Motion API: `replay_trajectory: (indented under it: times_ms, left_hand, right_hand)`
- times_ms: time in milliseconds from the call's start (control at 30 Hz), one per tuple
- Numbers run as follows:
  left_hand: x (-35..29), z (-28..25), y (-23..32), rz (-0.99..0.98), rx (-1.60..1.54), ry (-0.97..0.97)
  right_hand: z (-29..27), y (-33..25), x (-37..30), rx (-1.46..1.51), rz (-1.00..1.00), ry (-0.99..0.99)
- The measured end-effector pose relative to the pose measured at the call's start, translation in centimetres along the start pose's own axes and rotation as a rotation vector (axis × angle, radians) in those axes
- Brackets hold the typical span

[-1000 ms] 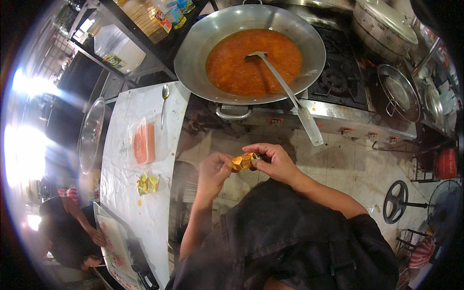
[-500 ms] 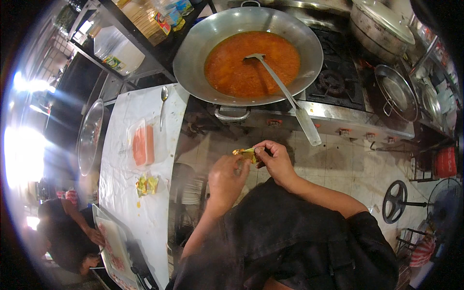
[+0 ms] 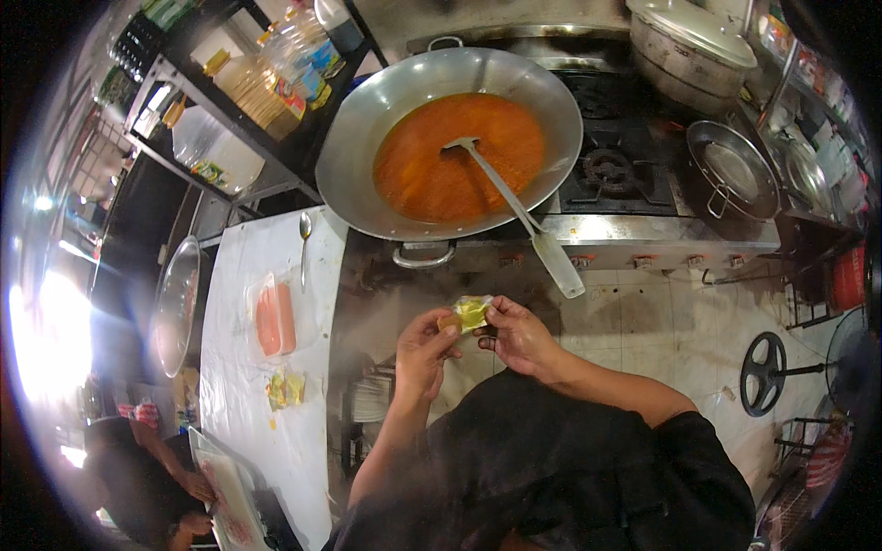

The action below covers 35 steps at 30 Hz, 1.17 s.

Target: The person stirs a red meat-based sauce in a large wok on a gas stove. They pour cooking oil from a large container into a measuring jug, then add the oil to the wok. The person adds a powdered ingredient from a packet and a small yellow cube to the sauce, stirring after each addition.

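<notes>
In front of my body, my left hand (image 3: pixel 423 356) pinches a small brown block, which looks like a bouillon cube (image 3: pixel 449 322). My right hand (image 3: pixel 525 338) grips the yellow-and-silver foil wrapper (image 3: pixel 473 312), opened out against the cube. The fingertips of both hands almost meet there. Beyond them stands a wide metal wok (image 3: pixel 347 179) with orange-red sauce (image 3: pixel 459 188) in it. A long-handled metal turner (image 3: pixel 556 262) rests in the sauce, its handle jutting over the near rim. More crumpled foil wrappers (image 3: pixel 285 389) lie on the white table (image 3: pixel 239 275) to the left.
On that table are a clear tub (image 3: pixel 274 319) with something pinkish-orange and a spoon (image 3: pixel 305 243). A co-worker's hand (image 3: pixel 197 485) is at a cutting board (image 3: pixel 220 477), lower left. Right of the wok are a gas burner (image 3: pixel 608 170), a lidded pot (image 3: pixel 689 60) and a pan (image 3: pixel 732 165).
The foil wrapper is spread wider and the brown cube now shows in my left fingers. My right hand has turned slightly. The whole view has shifted, with the wok lower in it.
</notes>
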<state>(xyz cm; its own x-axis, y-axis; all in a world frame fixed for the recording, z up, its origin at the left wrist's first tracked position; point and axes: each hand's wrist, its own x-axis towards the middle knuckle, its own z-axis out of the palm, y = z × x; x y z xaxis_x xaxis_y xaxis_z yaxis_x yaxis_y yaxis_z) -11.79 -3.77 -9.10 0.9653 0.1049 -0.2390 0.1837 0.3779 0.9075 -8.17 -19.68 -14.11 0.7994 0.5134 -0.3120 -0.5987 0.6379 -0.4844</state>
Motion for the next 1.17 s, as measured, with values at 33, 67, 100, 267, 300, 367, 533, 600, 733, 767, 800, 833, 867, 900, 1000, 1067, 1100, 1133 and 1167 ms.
replay_trajectory:
  times_ms: [33,67,100,267,300,367,533,600,733,767,800,833,867,900,1000,1067,1100,1133,1167]
  left_hand:
    - [0.2,0.3,0.2,0.024,0.058,-0.015]
    - [0.4,0.8,0.7,0.049,0.115,-0.03]
    - [0.5,1.2,1.3,0.01,0.203,0.004]
    - [7.2,2.4,8.1,0.56,0.882,-0.053]
    - [9.4,2.6,9.3,0.58,1.002,-0.094]
    - [13.9,3.0,10.5,0.627,1.369,-0.135]
    - [22.2,5.6,10.1,0.413,1.863,-0.166]
    - [22.3,7.1,10.4,0.517,1.83,-0.125]
    - [16.5,12.9,8.9,0.56,1.645,-0.23]
    - [13.0,13.8,7.7,0.622,1.637,-0.332]
    - [9.5,14.8,6.4,0.554,1.684,-0.443]
    - [6.8,15.6,5.8,0.65,1.672,-0.514]
    - [5.3,16.0,5.7,0.567,1.716,-0.581]
    - [4.2,16.3,5.6,0.562,1.736,-0.625]
    - [4.4,15.7,6.3,0.423,1.794,-0.626]
    - [4.7,14.3,7.5,0.315,1.842,-0.539]
    - [4.8,13.4,8.2,0.273,1.872,-0.475]
    - [5.1,12.6,9.2,0.237,1.925,-0.39]
    - [5.5,12.0,10.2,0.16,1.978,-0.311]
  right_hand:
    - [-0.5,-0.1,0.1,0.02,0.022,0.028]
    - [-1.1,-0.2,0.1,0.044,0.048,0.056]
    - [-1.7,-0.3,0.1,0.041,0.045,0.046]
    - [-4.8,-0.9,-0.5,-0.031,0.163,0.095]
    - [-5.5,-1.2,-0.8,-0.09,0.189,0.135]
    - [-6.8,-2.0,-1.6,-0.19,0.235,0.193]
    - [-9.6,-4.1,-3.3,-0.365,0.094,0.33]
    - [-11.1,-4.7,-4.7,-0.387,0.026,0.394]
    - [-15.8,-5.2,-7.5,-0.27,-0.08,0.564]
    - [-17.1,-5.0,-8.0,-0.251,-0.111,0.595]
    - [-18.3,-4.6,-8.6,-0.218,-0.144,0.621]
    - [-19.5,-4.3,-9.0,-0.178,-0.161,0.682]
    - [-20.6,-4.0,-9.2,-0.195,-0.2,0.653]
    - [-21.6,-3.7,-9.4,-0.205,-0.224,0.66]
    - [-24.6,-3.4,-9.6,-0.248,-0.281,0.688]
    - [-26.4,-3.7,-8.7,-0.292,-0.289,0.74]
    - [-27.1,-3.8,-8.3,-0.319,-0.281,0.781]
    - [-27.7,-3.7,-8.0,-0.348,-0.262,0.846]
    - [-28.1,-3.5,-7.8,-0.345,-0.266,0.815]
